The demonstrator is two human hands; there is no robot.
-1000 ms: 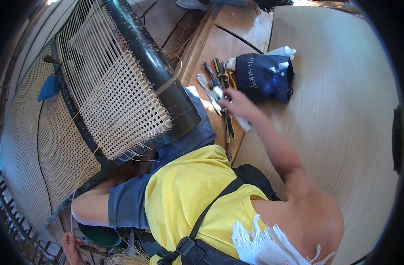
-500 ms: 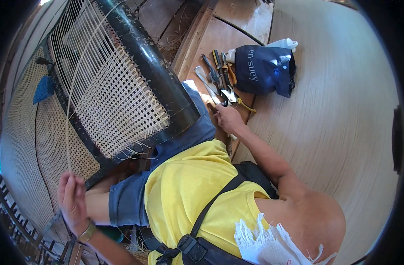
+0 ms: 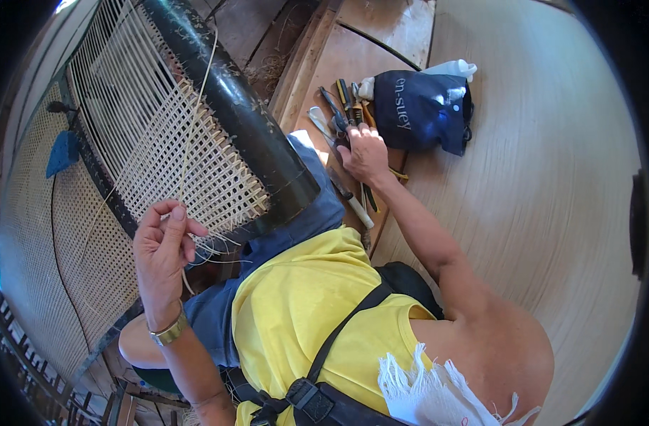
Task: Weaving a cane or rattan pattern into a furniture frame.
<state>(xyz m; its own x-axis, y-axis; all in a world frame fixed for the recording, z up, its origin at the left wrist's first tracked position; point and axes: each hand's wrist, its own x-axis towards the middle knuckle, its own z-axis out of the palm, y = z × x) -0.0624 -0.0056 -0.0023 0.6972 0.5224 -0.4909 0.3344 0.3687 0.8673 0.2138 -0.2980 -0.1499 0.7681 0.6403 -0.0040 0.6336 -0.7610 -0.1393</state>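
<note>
My left hand [image 3: 167,245] is closed in a pinch on a thin cane strand [image 3: 199,106], which runs up across a partly woven cane panel [image 3: 189,153]. The panel has a close open-hole weave at its near end and bare parallel strands farther up. A thick dark frame rail [image 3: 253,117] borders it on the right, and loose strand ends [image 3: 214,248] stick out at the near corner. My right hand [image 3: 365,155] rests over several hand tools, fingers forward and thumb apart. Beneath it a yellow handle [image 3: 399,175] shows. The tools hide its fingertips partly.
A dark blue bag [image 3: 420,110] and a white bottle [image 3: 452,69] lie beyond the tools, on a wooden board [image 3: 395,21]. A pale-handled tool [image 3: 353,206] lies nearer me. At the left, a blue sponge [image 3: 62,153] hangs against a second cane panel [image 3: 37,234].
My left hand has moved right and up, over the near panel corner, bringing the strand along. My right hand has slid farther up over the tools, uncovering the pale-handled one.
</note>
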